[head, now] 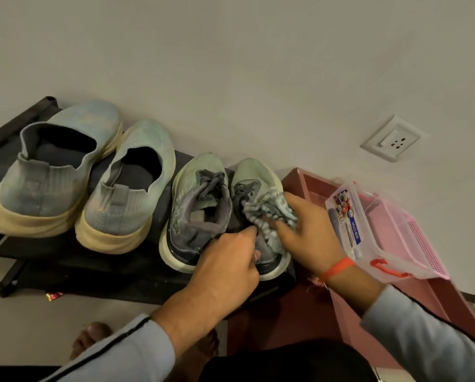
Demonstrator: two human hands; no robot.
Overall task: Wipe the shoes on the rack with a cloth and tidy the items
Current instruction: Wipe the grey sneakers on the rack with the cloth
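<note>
Two pairs of shoes stand on a black rack. The left pair is grey-blue slip-ons with cream soles. The right pair is pale green laced sneakers. My left hand grips the heel of the rightmost sneaker. My right hand holds a striped grey-and-white cloth against the top of that same sneaker, over its opening and laces. Much of that shoe's rear is hidden by both hands.
A dark red cabinet stands right of the rack. On it sit a clear plastic box with orange clasps and a pink basket. A wall socket is above. A small red wrapper lies on the floor, and bare feet show below.
</note>
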